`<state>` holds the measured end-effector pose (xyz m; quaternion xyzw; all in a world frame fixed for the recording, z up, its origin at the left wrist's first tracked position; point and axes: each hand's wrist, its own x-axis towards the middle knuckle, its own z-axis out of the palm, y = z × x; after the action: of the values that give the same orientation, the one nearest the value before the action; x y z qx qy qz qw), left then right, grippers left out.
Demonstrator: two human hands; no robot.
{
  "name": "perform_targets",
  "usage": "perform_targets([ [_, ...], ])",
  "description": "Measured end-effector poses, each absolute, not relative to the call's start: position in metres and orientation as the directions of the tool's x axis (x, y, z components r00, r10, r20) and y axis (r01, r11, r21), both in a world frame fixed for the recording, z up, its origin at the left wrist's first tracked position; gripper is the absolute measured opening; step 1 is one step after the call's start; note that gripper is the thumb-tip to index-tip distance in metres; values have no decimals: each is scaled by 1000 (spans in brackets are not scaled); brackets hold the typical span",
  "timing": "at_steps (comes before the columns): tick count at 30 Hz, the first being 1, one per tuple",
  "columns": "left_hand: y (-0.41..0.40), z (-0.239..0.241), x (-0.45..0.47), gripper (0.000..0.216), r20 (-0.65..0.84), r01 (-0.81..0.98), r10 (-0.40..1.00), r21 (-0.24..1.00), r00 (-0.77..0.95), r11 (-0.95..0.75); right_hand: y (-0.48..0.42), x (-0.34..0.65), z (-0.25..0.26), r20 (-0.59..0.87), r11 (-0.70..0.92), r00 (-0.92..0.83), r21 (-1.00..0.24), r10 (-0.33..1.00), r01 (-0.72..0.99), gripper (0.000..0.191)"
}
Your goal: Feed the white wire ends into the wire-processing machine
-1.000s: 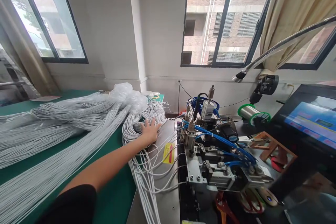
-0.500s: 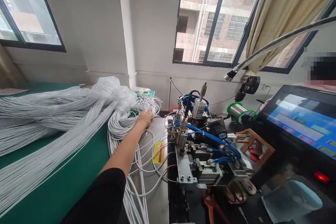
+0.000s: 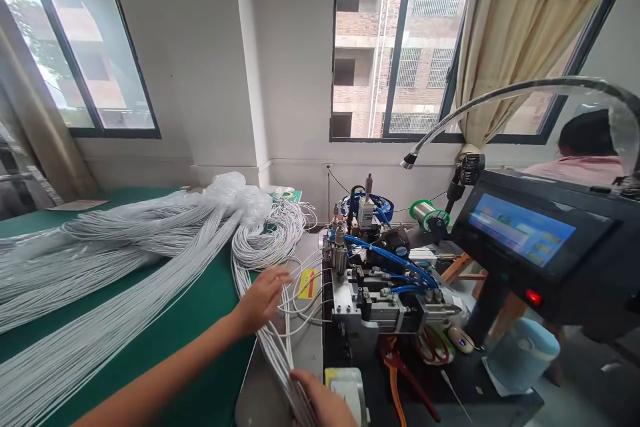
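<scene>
A looped bundle of thin white cables (image 3: 267, 243) lies along the metal plate (image 3: 313, 340) and trails down toward me. My left hand (image 3: 263, 297) is over the middle of this bundle, its fingers curled round some of the cables. At the bottom edge, my right hand (image 3: 325, 400) holds the lower stretch of the bundle, thumb on top; its other fingers are mostly hidden. Several single cables curve from the bundle to the machine (image 3: 385, 280) on the right, passing a yellow label with a red arrow (image 3: 307, 283).
Long white cable bundles (image 3: 150, 287), partly wrapped in clear plastic, cover the green table (image 3: 200, 320) at left. To the right are a touchscreen (image 3: 523, 227), a wire spool (image 3: 429, 215), orange-handled pliers (image 3: 395, 373) and a blue container (image 3: 523, 353). A person (image 3: 580, 153) sits behind the screen.
My left hand has come back from the far end of the coil to its nearer part. My right hand has come into view on the bundle. The view has turned to the right.
</scene>
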<state>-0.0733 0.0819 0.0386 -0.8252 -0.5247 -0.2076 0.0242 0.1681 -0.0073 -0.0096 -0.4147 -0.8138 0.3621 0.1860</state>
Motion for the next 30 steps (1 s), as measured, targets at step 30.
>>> perform_targets([
  [30,41,7,-27,30,374,682,630,-10,680,-731,-35,156,9,243,362,-335,-860,910,360,31],
])
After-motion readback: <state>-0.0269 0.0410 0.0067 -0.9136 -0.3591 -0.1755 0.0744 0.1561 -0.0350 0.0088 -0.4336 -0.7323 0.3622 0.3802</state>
